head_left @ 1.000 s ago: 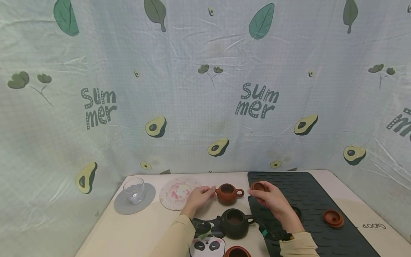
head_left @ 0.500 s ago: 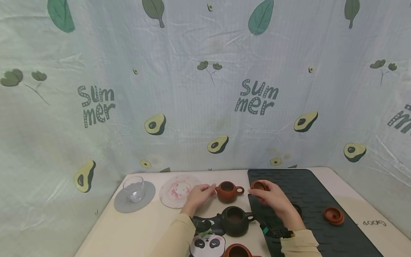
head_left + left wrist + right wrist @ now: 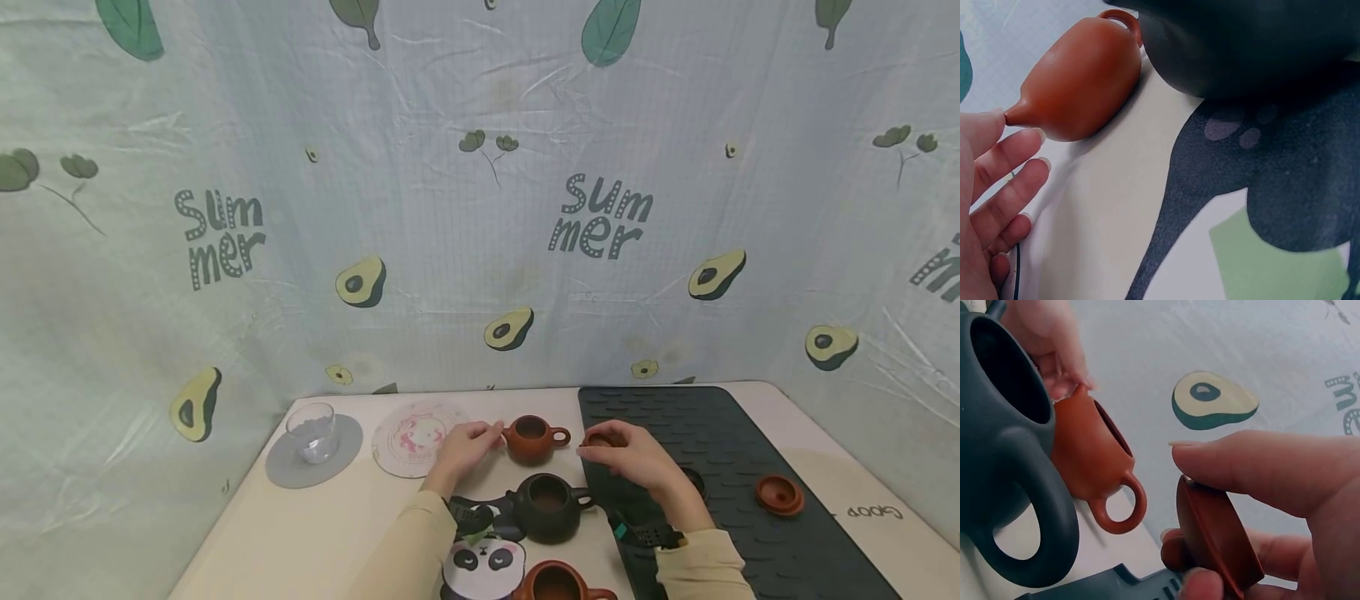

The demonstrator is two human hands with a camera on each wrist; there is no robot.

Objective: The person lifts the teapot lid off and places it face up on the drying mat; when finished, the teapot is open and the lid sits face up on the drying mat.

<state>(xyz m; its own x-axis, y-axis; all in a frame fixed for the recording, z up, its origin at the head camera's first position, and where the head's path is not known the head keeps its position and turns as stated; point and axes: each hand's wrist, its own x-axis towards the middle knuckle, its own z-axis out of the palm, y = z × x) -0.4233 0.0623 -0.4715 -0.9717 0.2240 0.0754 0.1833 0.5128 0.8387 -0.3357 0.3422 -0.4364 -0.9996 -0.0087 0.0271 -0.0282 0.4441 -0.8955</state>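
My left hand (image 3: 467, 450) pinches the spout tip of a small reddish-brown clay teapot (image 3: 531, 440) between thumb and forefinger. The other fingers lie loosely curled below the spout in the left wrist view. This teapot is lidless, stands on the table, and its ring handle points right. In my right hand (image 3: 637, 457), thumb and fingers grip a reddish-brown teapot lid (image 3: 1219, 531) by its edge, held on its side in the right wrist view. It is over the dark mat's left edge, right of the teapot's handle. A larger black teapot (image 3: 550, 510), also lidless, stands nearer.
Another reddish-brown teapot (image 3: 557, 582) stands at the near edge beside a panda-print mat (image 3: 483, 562). On the dark ridged mat (image 3: 720, 433) lie a reddish-brown lid (image 3: 780, 495) and a partly hidden black lid (image 3: 694, 481). A glass cup (image 3: 313, 433) and pink-patterned round mat (image 3: 412, 440) are left.
The right hand has tipped its lid slightly, so less of its round face shows. The left hand keeps its pinch on the spout. The whole head view has shifted a little upward.
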